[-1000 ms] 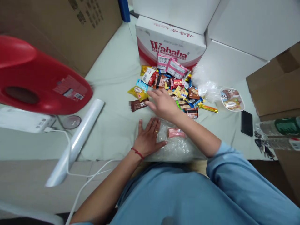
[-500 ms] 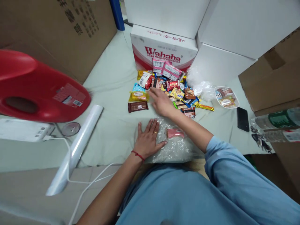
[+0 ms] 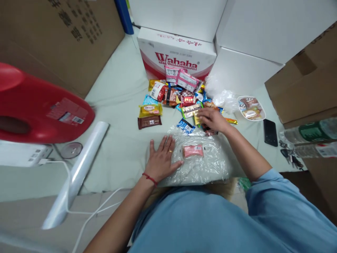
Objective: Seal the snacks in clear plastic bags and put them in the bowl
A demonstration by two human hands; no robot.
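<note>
My left hand (image 3: 162,158) lies flat with fingers spread on a clear plastic sheet (image 3: 210,165), pressing its left part to the table. On that sheet rests a pink wrapped snack (image 3: 193,150), right of my left thumb. My right hand (image 3: 212,119) reaches into the near right side of the snack pile, its bent fingers closed at a yellow snack packet (image 3: 197,118), partly covered by them. Left of it lies a blue packet (image 3: 185,125); behind is a green-edged bar (image 3: 191,110). A brown bar (image 3: 149,122) and a yellow packet with a label (image 3: 150,110) lie at the pile's left.
A Wahaba-style lettered white and red carton (image 3: 176,52) stands behind the pile. To the right are a snack tub (image 3: 251,108), a phone (image 3: 270,133), keys (image 3: 291,156) and bottles (image 3: 312,133). Left are a red jug (image 3: 52,105), a plastic roll (image 3: 79,172) and a white power bank (image 3: 23,153).
My right hand has moved from the pile's left side to its near right. Several packets have shifted, and the blue packet now shows nearer the sheet. My left hand stays flat.
</note>
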